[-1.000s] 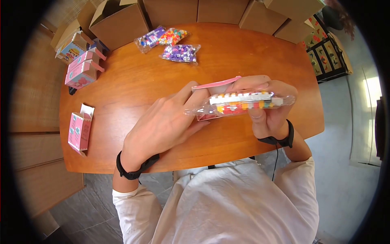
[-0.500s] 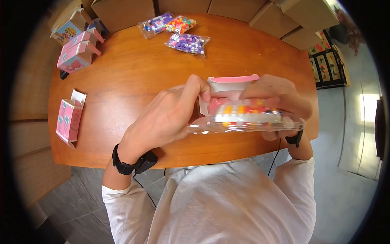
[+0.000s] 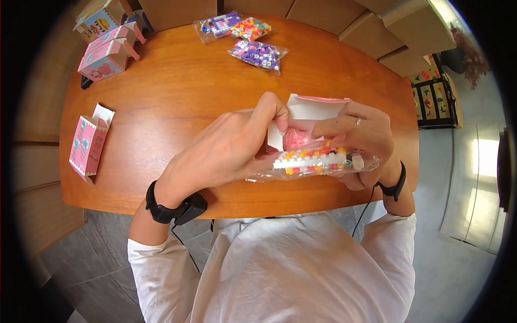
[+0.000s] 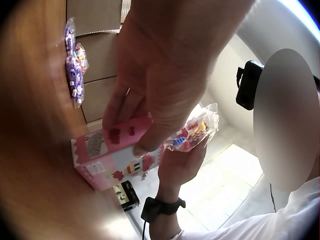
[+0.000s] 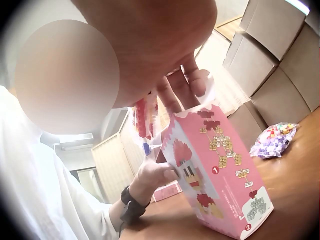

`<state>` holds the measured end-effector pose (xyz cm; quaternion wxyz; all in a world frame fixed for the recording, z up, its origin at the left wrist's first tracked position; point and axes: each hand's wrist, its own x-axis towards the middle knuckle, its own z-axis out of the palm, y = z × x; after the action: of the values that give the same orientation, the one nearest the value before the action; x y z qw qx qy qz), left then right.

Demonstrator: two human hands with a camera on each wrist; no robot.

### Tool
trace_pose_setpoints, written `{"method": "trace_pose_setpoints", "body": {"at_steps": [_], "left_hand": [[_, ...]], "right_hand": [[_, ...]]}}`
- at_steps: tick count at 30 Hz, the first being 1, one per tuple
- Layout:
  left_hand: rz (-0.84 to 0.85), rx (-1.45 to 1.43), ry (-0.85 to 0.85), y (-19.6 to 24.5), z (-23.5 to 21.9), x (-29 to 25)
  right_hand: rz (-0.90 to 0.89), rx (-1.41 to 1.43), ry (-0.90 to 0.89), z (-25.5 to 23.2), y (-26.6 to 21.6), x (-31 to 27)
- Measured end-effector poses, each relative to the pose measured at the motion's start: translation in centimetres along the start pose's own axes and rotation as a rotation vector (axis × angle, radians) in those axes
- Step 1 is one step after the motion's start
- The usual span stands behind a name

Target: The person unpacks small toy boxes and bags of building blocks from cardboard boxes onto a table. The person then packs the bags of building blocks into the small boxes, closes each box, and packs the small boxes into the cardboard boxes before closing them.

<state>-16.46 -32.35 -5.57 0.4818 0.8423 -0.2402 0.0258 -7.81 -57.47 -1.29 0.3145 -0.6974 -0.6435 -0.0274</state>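
Note:
My left hand (image 3: 223,142) grips a pink printed box (image 5: 225,175) by its side, fingers on one face and thumb on another. The box top stands open, its white flap (image 3: 318,110) raised. Inside lies a clear bag of pink bricks (image 3: 295,139). My right hand (image 3: 369,134) holds a clear bag of white, yellow and red bricks (image 3: 309,159) beside the opening, while its fingers reach over the box mouth. In the left wrist view the box (image 4: 117,155) shows a picture of a brick-built model.
Several bags of small bricks (image 3: 256,54) lie at the back of the table (image 3: 177,107). One pink box (image 3: 89,145) stands at the left, with more pink boxes (image 3: 105,59) behind it. Large cardboard boxes (image 3: 318,19) line the far edge.
The box has tipped so its open mouth and the pink bricks inside now show. My right hand's fingers have moved over the opening, and the mixed-colour bag has shifted slightly lower.

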Motion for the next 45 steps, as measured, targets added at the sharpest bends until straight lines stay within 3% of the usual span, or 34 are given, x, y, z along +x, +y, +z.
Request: {"method": "trace_pose_setpoints", "body": {"at_steps": [1, 3, 5, 7, 10, 14, 18, 20, 21, 23, 25, 28, 33, 35, 37, 39, 40, 42, 43, 45], "left_hand": [[0.002, 0.004, 0.006, -0.3, 0.1, 0.0], [0.107, 0.012, 0.051, -1.2, 0.7, 0.0], [0.042, -0.016, 0.007, -0.2, 0.1, 0.1], [-0.019, -0.042, -0.043, 0.2, -0.1, 0.1], [0.018, -0.063, -0.034, 0.0, 0.2, 0.1], [0.04, -0.049, -0.014, -0.7, 0.6, 0.0], [-0.009, -0.003, -0.068, 0.3, -0.4, -0.1], [0.067, 0.023, 0.015, -0.8, 0.5, -0.1], [0.146, 0.047, 0.095, -1.3, 0.8, -0.1], [0.147, 0.056, 0.112, -1.2, 0.8, -0.1], [0.161, 0.069, 0.112, -1.2, 1.1, -0.1], [0.209, 0.049, 0.143, -1.7, 1.5, -0.1], [0.015, 0.055, 0.109, -0.9, 1.0, -0.2], [0.07, 0.051, 0.089, -1.1, 0.7, 0.3], [0.121, 0.041, 0.085, -1.4, 0.7, 0.6], [0.184, 0.108, 0.063, -1.6, 0.9, 0.7], [0.179, 0.104, 0.059, -1.6, 1.0, 0.9], [0.196, 0.103, 0.114, -1.3, 1.1, 1.0], [0.188, 0.101, 0.099, -1.2, 1.0, 1.0], [0.206, 0.168, 0.134, -0.9, 0.7, 1.0]], "right_hand": [[-0.033, -0.005, 0.069, 0.3, 0.1, -0.1], [-0.071, -0.01, 0.031, 0.5, 0.2, 0.5], [-0.099, -0.007, -0.005, 0.7, 0.0, 1.0], [-0.091, -0.06, -0.195, 0.3, -0.5, 1.7], [-0.184, -0.058, -0.142, 0.5, -0.2, 2.3], [-0.149, -0.07, -0.217, -0.7, -0.7, 2.9], [0.054, 0.01, -0.147, -4.3, -1.3, 3.0], [0.174, 0.391, 0.486, -2.6, -0.9, 2.2], [0.375, 0.128, 0.846, -2.0, 0.8, 1.5], [0.56, 0.279, 0.687, -3.0, 4.2, 1.9], [0.886, 0.418, 0.57, -2.0, 9.2, 1.1], [1.07, 0.497, 0.359, 1.1, 14.0, 0.8], [1.058, 0.179, 0.348, 4.2, 16.6, -1.1], [0.832, -0.248, 0.525, 3.7, 14.8, -2.8], [0.896, -0.122, 0.552, 2.1, 9.4, -3.0], [0.85, 0.352, 0.63, 1.5, 5.7, -4.3], [0.856, 0.356, 0.629, 1.9, 4.1, -4.7], [0.606, 0.637, 0.62, 3.1, 1.7, -5.0], [0.616, 0.647, 0.63, 3.6, 1.5, -5.0], [0.382, 0.585, 0.545, 4.5, 1.2, -4.8]]}}
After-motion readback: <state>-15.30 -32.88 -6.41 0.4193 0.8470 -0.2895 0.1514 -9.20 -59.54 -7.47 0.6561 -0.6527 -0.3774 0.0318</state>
